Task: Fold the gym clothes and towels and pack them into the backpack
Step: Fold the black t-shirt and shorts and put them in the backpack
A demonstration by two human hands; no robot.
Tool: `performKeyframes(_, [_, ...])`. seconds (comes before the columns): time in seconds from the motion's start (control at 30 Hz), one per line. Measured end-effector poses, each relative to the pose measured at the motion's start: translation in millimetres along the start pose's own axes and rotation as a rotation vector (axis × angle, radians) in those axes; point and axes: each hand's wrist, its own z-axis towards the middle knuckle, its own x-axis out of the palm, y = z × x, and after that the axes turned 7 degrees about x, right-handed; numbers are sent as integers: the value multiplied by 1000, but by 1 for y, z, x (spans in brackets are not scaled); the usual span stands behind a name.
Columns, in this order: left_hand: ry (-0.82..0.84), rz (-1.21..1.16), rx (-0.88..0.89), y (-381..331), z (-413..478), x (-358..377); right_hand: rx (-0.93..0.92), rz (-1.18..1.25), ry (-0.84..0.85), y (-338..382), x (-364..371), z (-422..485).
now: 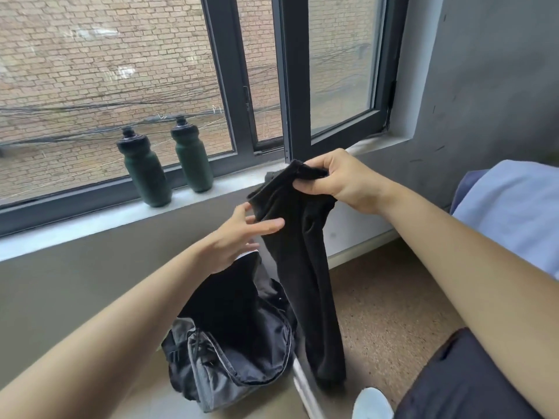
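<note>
Black garment (302,267): hangs long from right hand (341,182), which pinches its top edge. Left hand (239,237), fingers straight, touches its side. Backpack (242,343): unzipped, beneath, beside speckled brown floor (387,297). Window sill (90,225): two dark green bottles (145,173), upright. Blue bedding (514,213): far right.
</note>
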Motion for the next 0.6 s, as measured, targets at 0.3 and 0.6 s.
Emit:
performKeyframes(0.3, [-281, -267, 315, -32, 12, 1, 85, -284, -95, -15, -10, 2])
performKeyframes(0.6, [-293, -385, 309, -57, 17, 14, 225, 13, -21, 0, -7, -5])
